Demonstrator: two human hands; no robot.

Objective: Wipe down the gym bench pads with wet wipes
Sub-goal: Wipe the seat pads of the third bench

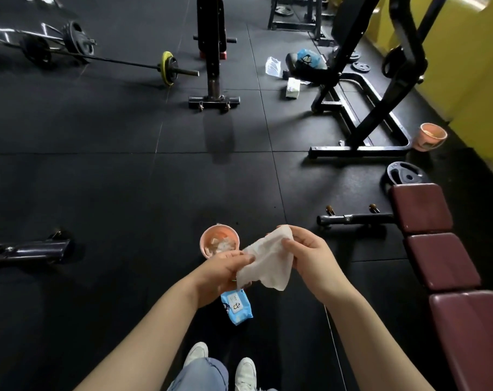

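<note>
A white wet wipe (270, 263) is stretched between both hands above the black floor. My left hand (225, 270) pinches its lower left edge, and my right hand (307, 253) pinches its upper right corner. Directly below them lies a blue wet-wipe pack (236, 307) on the floor. The gym bench with maroon pads (442, 263) runs along the right side, an arm's length from my right hand. An orange bowl (219, 244) holding crumpled used wipes sits on the floor just beyond my left hand.
A black bench frame (358, 114) stands at the back right with a second orange bowl (432, 136) beside it. A weight plate (404, 174) lies near the bench's far end. A barbell (166, 67) and another stand (212, 80) are further back. My shoes (220, 365) show at the bottom.
</note>
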